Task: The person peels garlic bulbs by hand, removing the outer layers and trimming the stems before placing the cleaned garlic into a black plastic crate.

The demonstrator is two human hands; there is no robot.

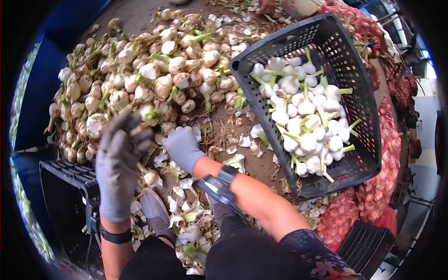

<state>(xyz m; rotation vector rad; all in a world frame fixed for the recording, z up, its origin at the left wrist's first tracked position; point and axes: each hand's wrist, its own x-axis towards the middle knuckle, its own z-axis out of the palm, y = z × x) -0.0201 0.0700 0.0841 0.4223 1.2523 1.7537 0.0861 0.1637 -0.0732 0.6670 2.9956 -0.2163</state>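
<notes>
My left hand [116, 161], in a stained grey glove, is raised at the near edge of a heap of garlic bulbs [121, 95]. Its fingers are slightly blurred and spread apart, with nothing visible between them. Close beside it, my right hand [181, 145] reaches across to the left in a light grey glove, back upward and fingers curled in; what they hold is hidden. A garlic bulb with a stem [151, 178] lies just below both hands. To the right, a tilted black crate [305, 35] contains many clean white garlic bulbs [305, 119] with short green stems.
Peeled garlic skins [189, 231] litter the ground around my shoes [156, 210]. Another black crate [65, 186] stands at the left, by a blue panel [35, 102]. Red mesh sacks [380, 186] full of bulbs line the right side. Another person's hand [267, 6] shows at the top.
</notes>
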